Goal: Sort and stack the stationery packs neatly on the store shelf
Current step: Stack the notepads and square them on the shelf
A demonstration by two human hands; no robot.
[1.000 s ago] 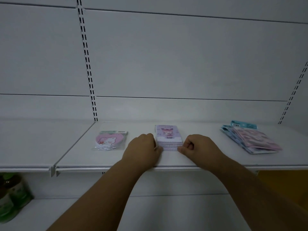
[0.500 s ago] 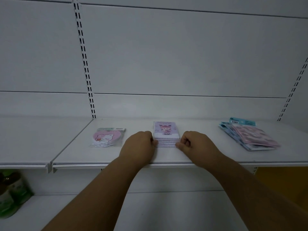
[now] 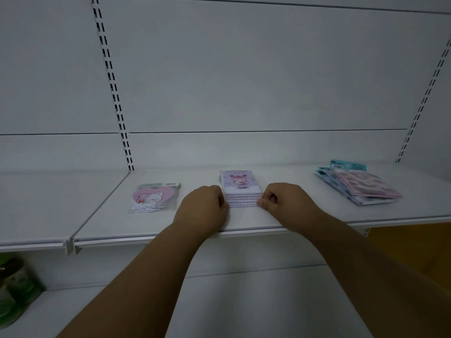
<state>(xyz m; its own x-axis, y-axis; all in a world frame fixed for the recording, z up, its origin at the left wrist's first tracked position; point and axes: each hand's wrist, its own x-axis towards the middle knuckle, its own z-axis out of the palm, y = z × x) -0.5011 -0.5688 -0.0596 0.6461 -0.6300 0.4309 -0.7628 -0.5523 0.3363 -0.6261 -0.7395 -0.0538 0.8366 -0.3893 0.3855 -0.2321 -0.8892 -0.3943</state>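
Observation:
A stack of small purple spiral notebooks (image 3: 240, 185) with a cartoon cover lies in the middle of the white shelf (image 3: 244, 222). My left hand (image 3: 203, 207) is curled at the stack's near left corner, fingertips against its edge. My right hand (image 3: 288, 203) is curled at the near right corner, thumb and fingers pinching that edge. A pink heart-shaped pack (image 3: 155, 197) in clear wrap lies to the left. At the right sits a fanned, untidy pile of pink and blue packs (image 3: 358, 186).
Slotted uprights (image 3: 114, 93) run up the white back panel. A shelf joint with a bracket (image 3: 72, 245) lies left of the heart pack. Green bottles (image 3: 17, 289) stand on the lower shelf at the far left. Yellow surface shows at the lower right.
Both hands stay curled at the notebook stack's near corners. The view has shifted slightly; the packs on either side have not moved.

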